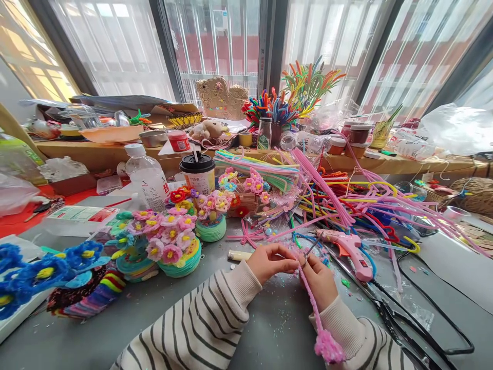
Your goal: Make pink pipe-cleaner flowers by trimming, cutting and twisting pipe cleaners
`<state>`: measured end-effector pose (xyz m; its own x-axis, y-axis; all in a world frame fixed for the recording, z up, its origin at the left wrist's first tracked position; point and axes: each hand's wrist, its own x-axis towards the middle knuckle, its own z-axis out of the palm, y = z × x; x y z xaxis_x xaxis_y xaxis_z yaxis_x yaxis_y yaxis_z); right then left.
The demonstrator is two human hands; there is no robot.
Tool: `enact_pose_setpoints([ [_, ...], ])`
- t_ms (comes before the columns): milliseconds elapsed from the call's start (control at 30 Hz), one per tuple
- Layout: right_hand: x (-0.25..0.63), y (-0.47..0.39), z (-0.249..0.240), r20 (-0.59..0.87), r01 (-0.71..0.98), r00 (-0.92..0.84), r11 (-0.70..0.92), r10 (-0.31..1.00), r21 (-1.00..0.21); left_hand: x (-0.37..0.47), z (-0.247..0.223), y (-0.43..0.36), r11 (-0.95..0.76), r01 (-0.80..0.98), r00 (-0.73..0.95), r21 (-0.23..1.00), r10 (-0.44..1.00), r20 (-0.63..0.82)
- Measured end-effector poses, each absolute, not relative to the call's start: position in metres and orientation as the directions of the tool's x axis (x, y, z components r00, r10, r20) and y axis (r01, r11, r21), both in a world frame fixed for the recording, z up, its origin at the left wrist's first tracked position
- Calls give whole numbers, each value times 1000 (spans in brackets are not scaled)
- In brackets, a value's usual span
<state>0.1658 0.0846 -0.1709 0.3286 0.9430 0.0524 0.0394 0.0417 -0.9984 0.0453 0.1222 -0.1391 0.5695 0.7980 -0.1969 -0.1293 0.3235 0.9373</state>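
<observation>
Left grip (268, 263) pinches stem (310, 295); right grip (322, 283) touches it.

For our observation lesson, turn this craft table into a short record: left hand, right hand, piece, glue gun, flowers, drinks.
Left hand: fingertips pinching the pink stem
Right hand: by the stem, fingers around a thin metal tool, perhaps scissors
Piece: fuzzy stem, fluffy pink end hanging near the right cuff
Glue gun: pink, lying right of the hands
Flowers: pink ones, blue ones, left
Drinks: clear bottle, lidded cup
</observation>
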Motion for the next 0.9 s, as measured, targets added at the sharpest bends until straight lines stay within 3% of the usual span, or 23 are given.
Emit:
enact_pose_setpoints([
  [200, 163, 83, -175, 83, 115, 265, 54, 961, -992, 48, -145, 123, 225, -72, 483, 972, 860, -164],
  [467, 159, 81, -171, 84, 107, 235, 60, 968, -992, 44, -142, 127, 244, -62, 543, 968, 822, -172],
  [633, 158, 79, -167, 50, -12, 181, 53, 982, -999, 43, -136, 126, 365, -242, 512, 899, 835, -201],
  [767, 153, 76, -165, -89, -180, 116, -67, 989, -981, 40, -131, 127, 528, -382, 534, 759, 796, -286],
  [900, 149, 74, -165, -192, -352, 17, -174, 981, -920, 38, -132, 129, 550, -434, 512, 714, 803, -307],
])
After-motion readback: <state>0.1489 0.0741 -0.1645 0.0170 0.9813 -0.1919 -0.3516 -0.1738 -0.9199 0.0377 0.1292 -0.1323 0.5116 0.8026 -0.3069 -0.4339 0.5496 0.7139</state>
